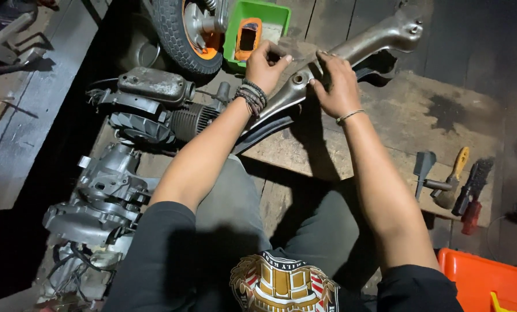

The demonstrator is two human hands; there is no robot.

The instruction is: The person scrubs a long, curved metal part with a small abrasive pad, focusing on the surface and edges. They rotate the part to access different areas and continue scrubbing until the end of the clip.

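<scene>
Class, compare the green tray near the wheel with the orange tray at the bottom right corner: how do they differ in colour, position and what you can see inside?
The green tray lies beyond the hands beside the wheel; the orange tray sits close to the person, cut off by the picture's edge. The green tray holds an orange-rimmed part; the orange tray shows only a bit of something yellow. Both look like plastic bins resting on the wooden floor, and neither hand touches them.
</scene>
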